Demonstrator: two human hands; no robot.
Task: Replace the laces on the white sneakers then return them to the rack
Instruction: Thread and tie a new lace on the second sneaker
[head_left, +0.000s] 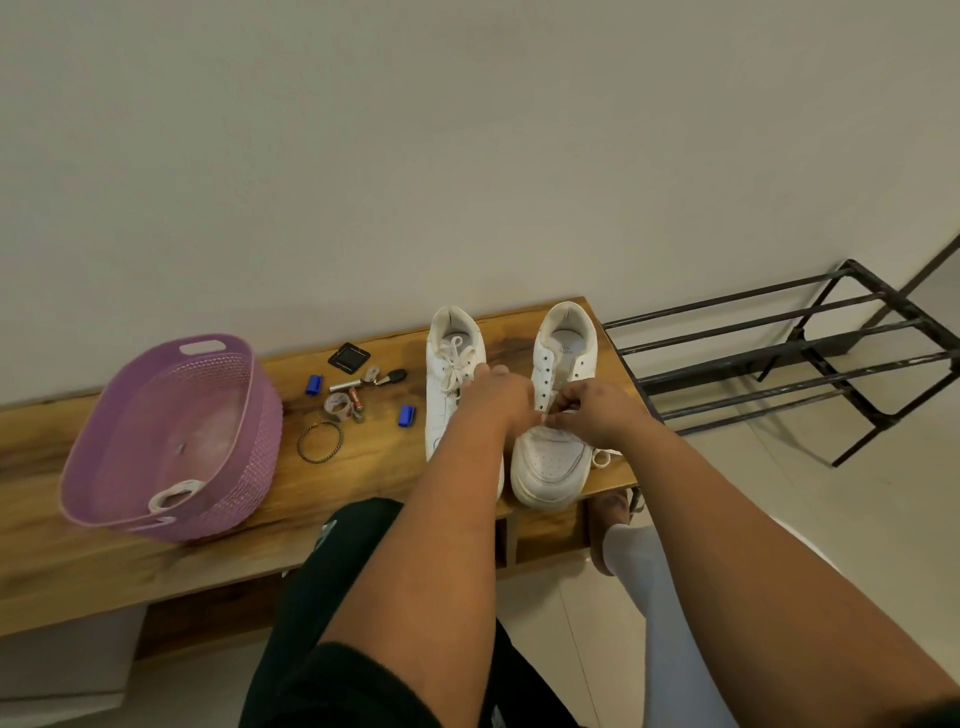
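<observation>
Sneakers: two white low-top leather sneakers stand side by side on the brown wooden bench (363, 467), heels to the wall; the left sneaker (449, 395) is laced and tied, the right sneaker (558, 457) shows bare eyelets up the throat.
Lace: a flat white lace (602, 457) crosses the lowest eyelets of the right sneaker, with a loose loop lying beside its toe.
Handling: the shoes look light yet firm enough to stay put; the lace is probably soft and limp, best taken near its stiff tip for threading, while each shoe is best carried by the heel collar.
Left hand (498, 397): fingers curled over the lower eyelets of the right sneaker, apparently pinching the lace; the actual contact is hidden.
Right hand (597, 408): fingers bent and pinching the lace just above the toe box.
Stage: judged early in relacing the second shoe; racking not yet done.
Rack: a black metal-bar shoe rack (779, 358) stands just beside the bench end.
Surroundings: a purple perforated plastic basket (218, 426) sits on the bench, well apart from the shoes; small oddments and a wire bangle (319, 441) lie between.
</observation>
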